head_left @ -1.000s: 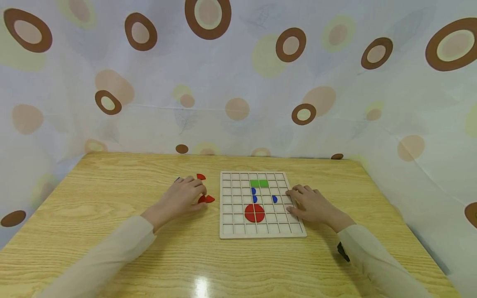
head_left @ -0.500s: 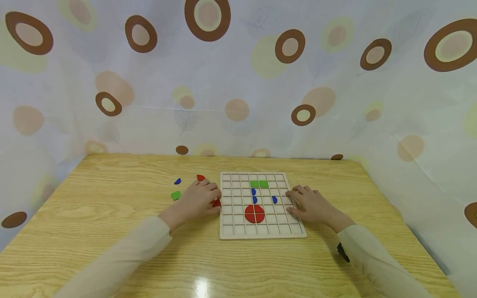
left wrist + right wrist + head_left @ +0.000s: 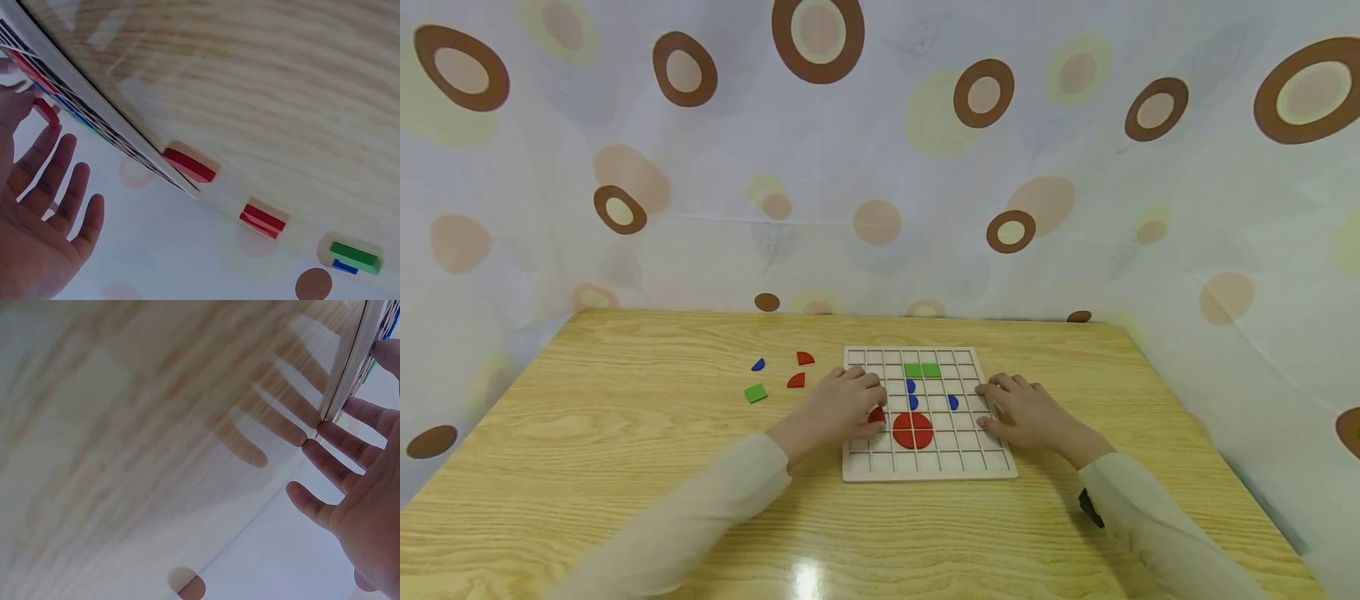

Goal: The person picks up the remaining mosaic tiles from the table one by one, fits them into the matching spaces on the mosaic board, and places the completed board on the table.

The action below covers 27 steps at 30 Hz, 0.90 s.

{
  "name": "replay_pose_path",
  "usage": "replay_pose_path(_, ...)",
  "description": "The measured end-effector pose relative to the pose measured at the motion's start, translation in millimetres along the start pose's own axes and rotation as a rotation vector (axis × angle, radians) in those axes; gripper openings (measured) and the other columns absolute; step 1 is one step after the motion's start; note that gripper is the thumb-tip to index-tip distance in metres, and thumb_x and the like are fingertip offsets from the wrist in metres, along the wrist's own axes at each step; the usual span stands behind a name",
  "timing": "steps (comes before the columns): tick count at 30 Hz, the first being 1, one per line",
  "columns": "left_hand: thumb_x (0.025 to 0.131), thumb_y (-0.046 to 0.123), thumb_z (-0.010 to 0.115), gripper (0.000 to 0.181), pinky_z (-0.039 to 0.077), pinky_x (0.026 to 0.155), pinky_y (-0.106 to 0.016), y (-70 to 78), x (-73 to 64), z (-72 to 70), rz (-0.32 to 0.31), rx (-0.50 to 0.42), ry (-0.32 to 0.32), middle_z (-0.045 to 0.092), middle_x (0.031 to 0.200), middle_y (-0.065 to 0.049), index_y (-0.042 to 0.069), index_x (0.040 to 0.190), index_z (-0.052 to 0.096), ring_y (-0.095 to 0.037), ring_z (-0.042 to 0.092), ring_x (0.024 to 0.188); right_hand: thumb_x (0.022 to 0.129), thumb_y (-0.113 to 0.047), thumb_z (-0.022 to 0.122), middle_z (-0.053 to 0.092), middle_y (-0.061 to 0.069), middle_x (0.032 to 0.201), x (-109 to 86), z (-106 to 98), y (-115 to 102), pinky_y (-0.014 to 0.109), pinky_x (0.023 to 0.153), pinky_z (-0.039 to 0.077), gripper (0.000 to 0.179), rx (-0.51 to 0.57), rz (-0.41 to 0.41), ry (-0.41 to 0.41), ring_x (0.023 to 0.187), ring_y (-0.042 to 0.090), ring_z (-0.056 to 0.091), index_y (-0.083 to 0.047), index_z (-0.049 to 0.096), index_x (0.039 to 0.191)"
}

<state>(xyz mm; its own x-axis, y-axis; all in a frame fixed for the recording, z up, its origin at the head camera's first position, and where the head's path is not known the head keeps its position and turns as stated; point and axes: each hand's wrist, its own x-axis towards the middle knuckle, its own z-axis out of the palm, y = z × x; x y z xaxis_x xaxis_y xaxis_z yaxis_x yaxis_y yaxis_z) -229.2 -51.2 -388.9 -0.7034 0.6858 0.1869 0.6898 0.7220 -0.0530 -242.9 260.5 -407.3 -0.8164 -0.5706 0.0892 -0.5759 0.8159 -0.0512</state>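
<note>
My left hand [image 3: 838,407] is over the left part of the white grid board [image 3: 859,461]. It pinches a red quarter-circle tile [image 3: 46,112] between thumb and index finger, the other fingers spread. Just right of it, several red tiles [image 3: 912,430] form a full circle on the board. Further up lie several blue half-circle tiles [image 3: 953,402] and two green square tiles [image 3: 922,370]. At the board's right edge rests my right hand [image 3: 1026,410], thumb and index fingertips on the rim. Its fingers are extended in the right wrist view.
Left of the board, on the wooden table [image 3: 647,375], lie two loose red quarter-circle tiles [image 3: 797,381], a blue half-circle tile [image 3: 758,364] and a green square tile [image 3: 756,393]. A patterned curtain [image 3: 880,167] hangs behind the table.
My left hand has picked up a red quarter-circle tile from the table and carried it right, over the board. The loose tiles it covered now show. My right hand has stayed put.
</note>
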Motion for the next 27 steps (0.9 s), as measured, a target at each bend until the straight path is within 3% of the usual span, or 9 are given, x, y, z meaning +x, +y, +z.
replay_pose_path(18,0.085,0.045,0.059,0.027,0.041,0.075,-0.028,35.8,45.2,-2.7,0.051,0.078,0.016,0.06,0.094,0.008,0.021,0.095,0.063,-0.013,0.051,0.088,0.088,-0.035,0.055,0.051,0.012,0.12,-0.5,3,0,0.055,0.082,0.042,0.045,-0.013,0.012,0.003,0.108,0.032,0.049,-0.008,0.052,0.125)
replay_pose_path(27,0.085,0.049,0.057,0.029,0.043,0.076,-0.029,48.0,64.6,1.5,0.033,0.108,-0.018,0.06,0.099,0.008,0.023,0.097,0.063,-0.013,0.052,0.09,0.088,-0.035,0.056,0.051,0.011,0.119,-0.6,4,-1,0.054,0.08,0.042,0.045,-0.008,0.012,0.01,0.107,0.032,0.049,-0.009,0.053,0.124)
